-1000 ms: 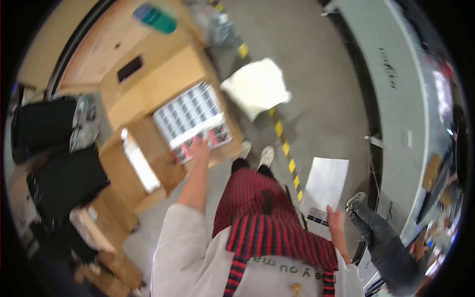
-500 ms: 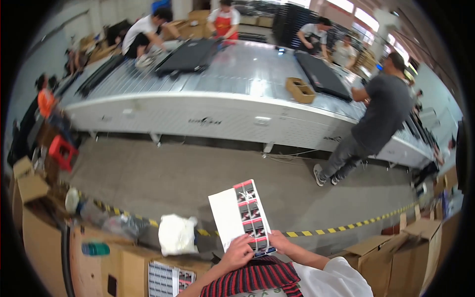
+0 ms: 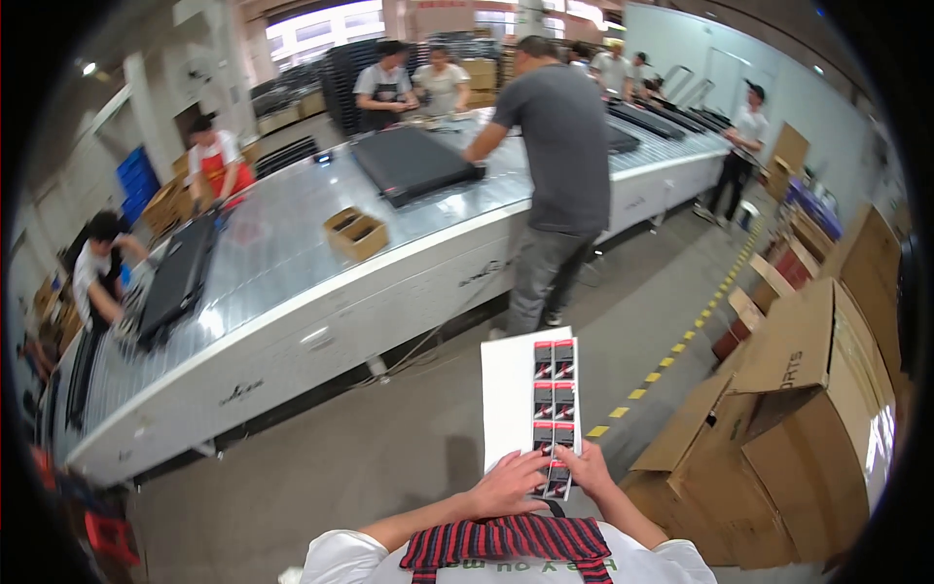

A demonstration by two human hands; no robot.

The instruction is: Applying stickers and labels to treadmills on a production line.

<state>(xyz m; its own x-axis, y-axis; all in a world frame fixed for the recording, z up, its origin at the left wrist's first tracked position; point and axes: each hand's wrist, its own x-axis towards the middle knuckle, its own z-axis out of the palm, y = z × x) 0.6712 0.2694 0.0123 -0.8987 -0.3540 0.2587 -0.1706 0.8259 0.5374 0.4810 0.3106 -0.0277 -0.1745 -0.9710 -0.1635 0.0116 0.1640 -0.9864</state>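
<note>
A white sheet with two columns of red-and-black labels along its right side is held upright in front of my body. My left hand is at the sheet's lower part, its fingers closed in over the bottom labels. At the lower right edge my right hand grips the sheet, the thumb on its front near the labels. Parts of both hands' fingers are hidden behind the sheet or too small to make out.
A long roller conveyor carries black flat panels and a small cardboard box. A person in grey stands at its near side; several others work beyond. Large cartons are on my right, by yellow-black floor tape.
My view has swung to the right, bringing the large cartons closer in view. The sheet has straightened and moved right in the picture, with both hands still at its lower part.
</note>
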